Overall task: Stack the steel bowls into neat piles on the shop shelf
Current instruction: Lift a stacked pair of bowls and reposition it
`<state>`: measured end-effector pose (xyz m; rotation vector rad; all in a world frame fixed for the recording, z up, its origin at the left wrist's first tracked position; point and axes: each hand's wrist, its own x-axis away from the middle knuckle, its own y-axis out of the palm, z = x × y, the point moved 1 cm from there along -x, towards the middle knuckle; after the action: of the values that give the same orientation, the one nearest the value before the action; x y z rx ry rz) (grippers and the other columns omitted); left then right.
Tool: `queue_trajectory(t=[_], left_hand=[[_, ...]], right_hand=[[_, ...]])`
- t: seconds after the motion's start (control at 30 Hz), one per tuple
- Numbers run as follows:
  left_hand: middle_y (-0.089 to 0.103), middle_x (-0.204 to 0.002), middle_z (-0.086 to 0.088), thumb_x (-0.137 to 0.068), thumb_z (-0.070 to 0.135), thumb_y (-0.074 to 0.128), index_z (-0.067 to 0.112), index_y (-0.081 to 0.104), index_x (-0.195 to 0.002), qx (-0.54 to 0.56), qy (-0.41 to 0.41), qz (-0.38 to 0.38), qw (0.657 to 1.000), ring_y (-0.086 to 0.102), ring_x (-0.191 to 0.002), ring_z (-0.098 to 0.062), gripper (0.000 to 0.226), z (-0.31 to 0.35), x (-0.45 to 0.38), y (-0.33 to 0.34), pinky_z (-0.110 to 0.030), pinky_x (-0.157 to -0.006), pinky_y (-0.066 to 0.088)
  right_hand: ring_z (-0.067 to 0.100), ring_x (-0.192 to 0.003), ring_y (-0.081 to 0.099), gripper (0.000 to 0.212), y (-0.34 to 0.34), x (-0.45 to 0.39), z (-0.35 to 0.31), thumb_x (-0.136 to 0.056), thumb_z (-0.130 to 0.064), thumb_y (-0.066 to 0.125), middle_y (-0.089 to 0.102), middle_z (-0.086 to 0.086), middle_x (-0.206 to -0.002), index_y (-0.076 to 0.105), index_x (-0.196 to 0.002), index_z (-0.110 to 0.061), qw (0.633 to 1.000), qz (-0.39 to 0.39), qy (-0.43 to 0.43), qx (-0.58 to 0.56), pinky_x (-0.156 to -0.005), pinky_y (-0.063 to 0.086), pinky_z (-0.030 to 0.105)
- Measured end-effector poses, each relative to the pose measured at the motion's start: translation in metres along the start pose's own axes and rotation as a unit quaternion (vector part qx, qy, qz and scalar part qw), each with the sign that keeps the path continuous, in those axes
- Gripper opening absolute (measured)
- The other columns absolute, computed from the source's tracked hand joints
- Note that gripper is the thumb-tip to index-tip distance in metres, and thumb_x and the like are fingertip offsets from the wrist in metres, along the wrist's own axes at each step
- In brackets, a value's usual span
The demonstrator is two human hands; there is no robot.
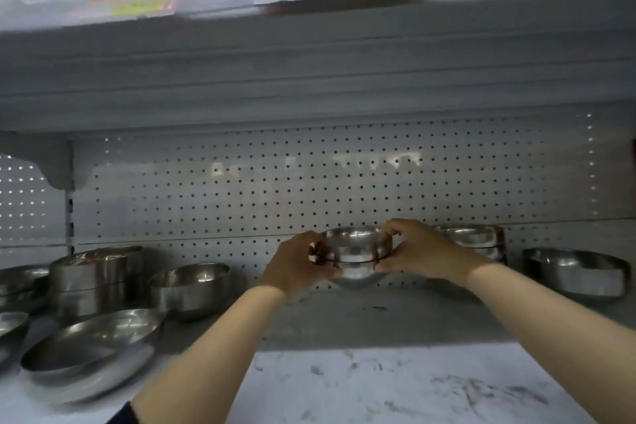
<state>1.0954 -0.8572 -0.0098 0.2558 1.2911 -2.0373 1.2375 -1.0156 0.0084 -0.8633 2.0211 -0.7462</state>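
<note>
Both hands hold one steel bowl (351, 256) above the shelf (378, 320).
Left hand (297, 263) and right hand (418, 249) curl round its rim; bare shelf lies beneath, bowl piles (98, 280) stand left, more bowls (476, 241) right.

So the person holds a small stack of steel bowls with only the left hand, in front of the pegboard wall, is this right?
Not quite. Both hands hold it: the left hand grips one side of the small stack of steel bowls and the right hand grips the other. The head view shows this. The rest is right: the stack is in front of the pegboard wall.
</note>
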Motion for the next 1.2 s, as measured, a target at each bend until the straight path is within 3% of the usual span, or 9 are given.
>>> queue_trajectory(t=[0.1, 0.23, 0.33, 0.57, 0.77, 0.97, 1.2], left_hand=[[0.054, -0.077, 0.022, -0.067, 0.039, 0.076, 0.037, 0.051, -0.078, -0.012, 0.003, -0.011, 1.000, 0.051, -0.073, 0.006, 0.027, -0.007, -0.011, 0.017, -0.006, -0.053, 0.031], [0.056, -0.078, 0.021, -0.063, 0.039, 0.078, 0.038, 0.054, -0.075, -0.003, -0.010, -0.028, 1.000, 0.050, -0.073, 0.009, 0.027, -0.020, -0.011, 0.025, -0.007, -0.056, 0.031], [0.055, -0.085, 0.021, -0.065, 0.038, 0.078, 0.035, 0.056, -0.087, -0.016, -0.018, -0.056, 0.998, 0.048, -0.078, 0.008, 0.032, -0.027, -0.007, 0.025, -0.009, -0.059, 0.031], [0.059, -0.089, 0.018, -0.061, 0.039, 0.081, 0.033, 0.057, -0.089, -0.012, -0.028, -0.069, 0.997, 0.052, -0.083, 0.004, 0.038, -0.036, -0.003, 0.021, -0.011, -0.063, 0.035], [0.060, -0.092, 0.016, -0.057, 0.037, 0.083, 0.034, 0.055, -0.086, -0.004, -0.048, -0.083, 0.995, 0.054, -0.085, 0.002, 0.040, -0.040, -0.001, 0.014, -0.013, -0.063, 0.037], [0.056, -0.098, 0.017, -0.059, 0.039, 0.081, 0.037, 0.056, -0.083, -0.021, -0.052, -0.077, 0.995, 0.051, -0.090, 0.002, 0.035, -0.042, -0.001, 0.009, -0.013, -0.065, 0.034], [0.054, -0.114, 0.011, -0.067, 0.029, 0.079, 0.031, 0.054, -0.114, -0.030, -0.056, -0.074, 0.995, 0.055, -0.102, -0.009, 0.053, -0.020, 0.012, -0.028, -0.020, -0.085, 0.044]], right_hand=[[0.000, -0.085, 0.052, 0.035, 0.004, -0.006, 0.018, -0.068, -0.030, 0.081, 0.058, -0.014, -0.097, 0.057, -0.093, -0.028, 1.000, -0.004, 0.012, 0.020, -0.062, 0.038, 0.017], [0.005, -0.087, 0.054, 0.035, 0.018, -0.006, 0.033, -0.068, -0.035, 0.080, 0.060, -0.009, -0.097, 0.057, -0.091, -0.023, 0.999, -0.021, 0.005, 0.027, -0.064, 0.039, 0.021], [0.006, -0.084, 0.055, 0.037, 0.025, -0.004, 0.034, -0.068, -0.038, 0.079, 0.060, -0.006, -0.100, 0.057, -0.092, -0.020, 0.998, -0.031, -0.004, 0.046, -0.063, 0.039, 0.022], [0.010, -0.081, 0.057, 0.030, 0.031, 0.000, 0.026, -0.072, -0.034, 0.077, 0.061, -0.006, -0.093, 0.051, -0.085, -0.027, 0.997, -0.059, -0.025, 0.031, -0.063, 0.041, 0.024], [0.010, -0.085, 0.060, 0.030, 0.035, 0.002, 0.022, -0.074, -0.050, 0.070, 0.063, -0.007, -0.094, 0.058, -0.088, -0.027, 0.998, -0.049, -0.023, 0.020, -0.065, 0.041, 0.023], [0.010, -0.084, 0.059, 0.027, 0.041, 0.002, 0.021, -0.078, -0.048, 0.068, 0.062, -0.007, -0.095, 0.059, -0.090, -0.026, 0.999, -0.035, -0.039, 0.016, -0.066, 0.043, 0.023], [0.007, -0.086, 0.059, 0.027, 0.034, 0.000, 0.016, -0.080, -0.056, 0.062, 0.062, -0.010, -0.094, 0.058, -0.088, -0.031, 0.995, -0.062, -0.034, 0.073, -0.075, 0.046, 0.025]])
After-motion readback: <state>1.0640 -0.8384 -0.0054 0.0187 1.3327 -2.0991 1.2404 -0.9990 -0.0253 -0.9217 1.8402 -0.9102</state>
